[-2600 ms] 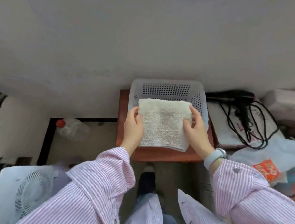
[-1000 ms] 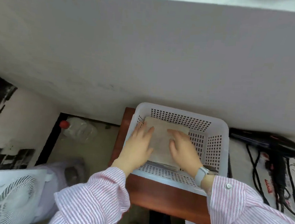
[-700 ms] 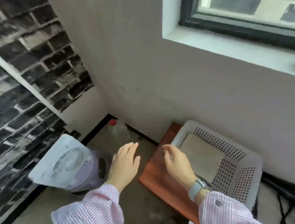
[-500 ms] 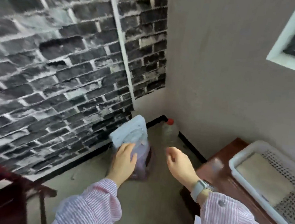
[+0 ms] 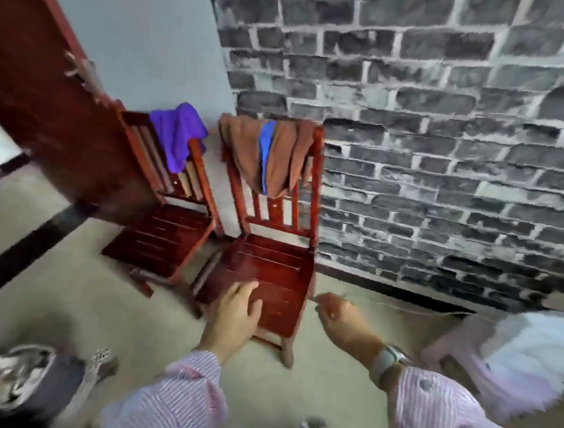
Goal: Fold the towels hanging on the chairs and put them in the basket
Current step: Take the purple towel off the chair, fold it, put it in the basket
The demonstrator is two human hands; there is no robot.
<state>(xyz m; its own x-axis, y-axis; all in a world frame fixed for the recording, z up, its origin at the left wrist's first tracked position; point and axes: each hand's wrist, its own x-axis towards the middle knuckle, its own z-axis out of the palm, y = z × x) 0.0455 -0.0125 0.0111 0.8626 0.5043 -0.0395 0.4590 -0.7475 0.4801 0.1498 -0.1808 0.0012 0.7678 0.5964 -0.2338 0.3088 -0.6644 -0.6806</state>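
Both hands empty, left hand (image 5: 236, 312) loosely spread, right hand (image 5: 340, 316) seemingly half-curled through blur, as brown-and-blue towels (image 5: 267, 154) drape the nearer red wooden chair's (image 5: 262, 270) top rail, purple towel (image 5: 177, 133) beside: grab carelessly and both layers slide floorward.

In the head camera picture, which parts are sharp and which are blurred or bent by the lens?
Head view: the two chairs, the purple towel and the brown towel are fairly sharp; the brick wall smears toward the right edge; the white fan and the things at the lower left are motion-blurred; the door leans from wide-angle distortion; light is soft, no glare.
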